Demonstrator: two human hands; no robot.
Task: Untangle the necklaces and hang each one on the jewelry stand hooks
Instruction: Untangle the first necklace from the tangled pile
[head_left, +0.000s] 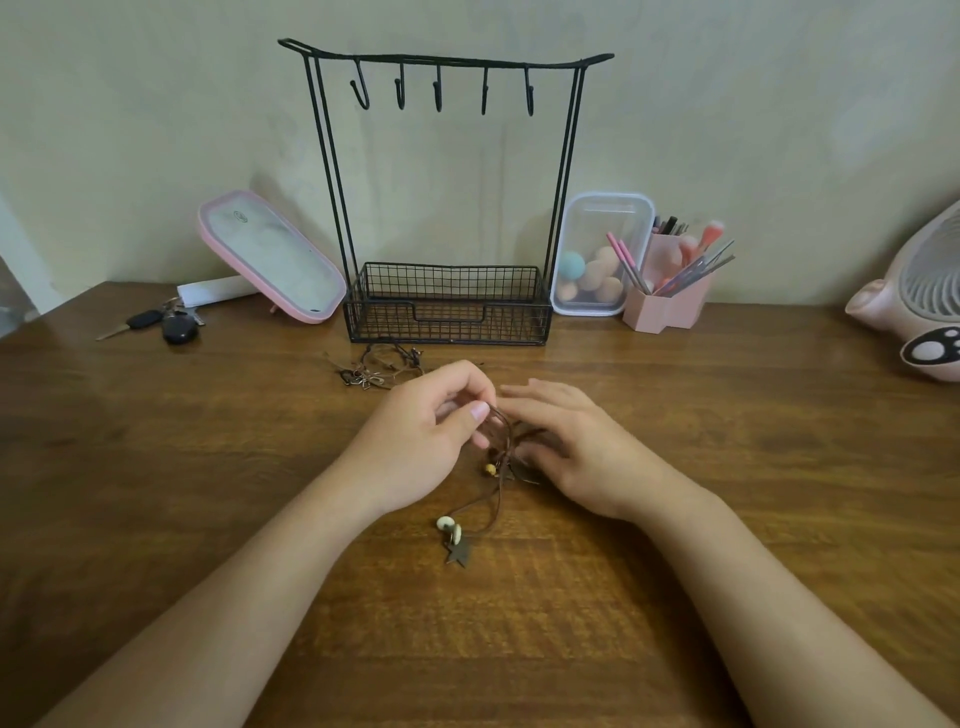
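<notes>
A brown cord necklace (485, 506) with pale beads and a dark star pendant lies tangled on the wooden table between my hands. My left hand (423, 441) pinches its cord between thumb and fingers. My right hand (566, 447) lies over the tangle with fingers extended; its fingertips hide part of the cord. A second brown necklace (382, 364) with small metal pendants lies bunched in front of the stand. The black wire jewelry stand (447, 304) stands at the back, and its several hooks (439, 93) on the top bar are bare.
A pink-framed mirror (270, 260) leans left of the stand, with car keys (166, 322) beside it. To the right stand a clear box of sponges (597, 260), a pink brush holder (670, 296) and a pink fan (919, 312).
</notes>
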